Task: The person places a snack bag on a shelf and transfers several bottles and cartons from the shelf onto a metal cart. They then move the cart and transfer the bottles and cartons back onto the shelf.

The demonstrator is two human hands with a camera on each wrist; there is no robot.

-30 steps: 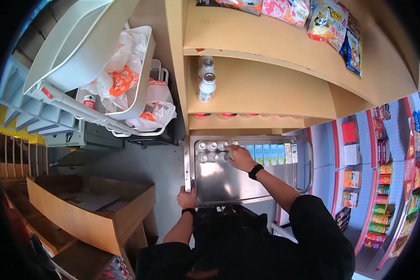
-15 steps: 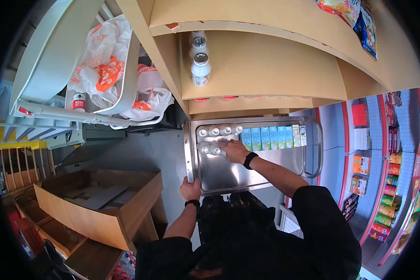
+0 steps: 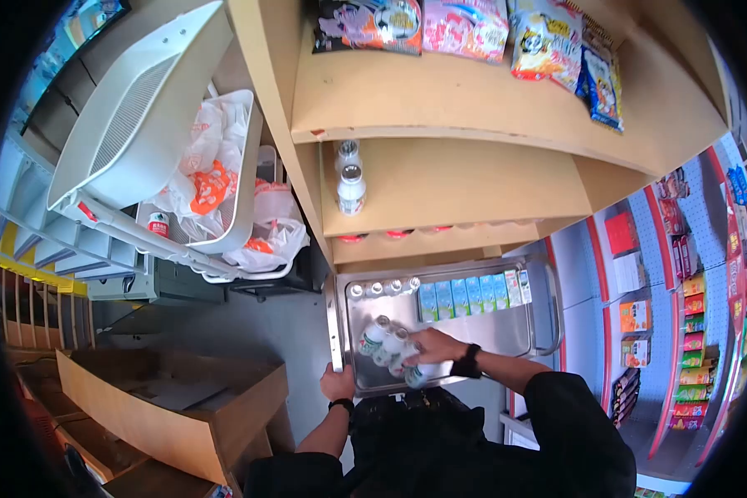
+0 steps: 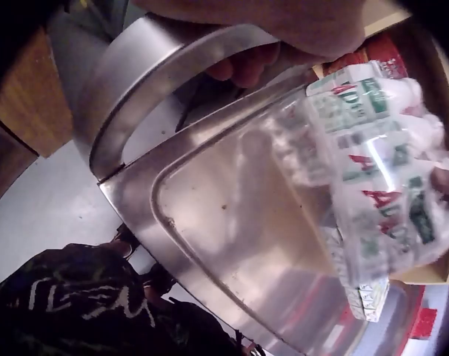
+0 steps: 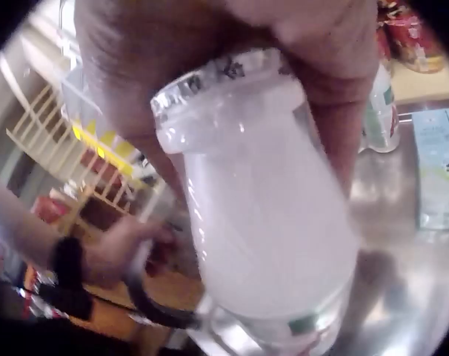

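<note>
My right hand [image 3: 438, 347] grips a clear-wrapped pack of white drink bottles [image 3: 383, 342], tilted over the metal cart tray [image 3: 481, 336]. Green and red lettering shows on its labels in the left wrist view, where the wrapped bottles [image 4: 380, 178] hang above the tray. Close up in the right wrist view, one foil-capped bottle [image 5: 261, 193] sits between thumb and fingers. My left hand [image 3: 337, 383] holds the cart's metal handle [image 4: 139, 67] at the tray's left end. A row of foil-capped bottles [image 3: 377, 290] stands at the tray's back left, beside a row of blue drink cartons [image 3: 461, 297].
Ahead rises a wooden shelf unit [image 3: 456, 178] with white bottles [image 3: 351, 191] at its left and snack bags [image 3: 548, 46] above. Left are a white basket rack [image 3: 241, 224] with plastic bags and a wooden bin [image 3: 141, 390]. Stocked display racks [image 3: 635, 315] line the right.
The right hand has lifted the bottle pack from the front of the back-left bottles and drawn it toward the body, tilting it. The left hand stays on the cart handle.
</note>
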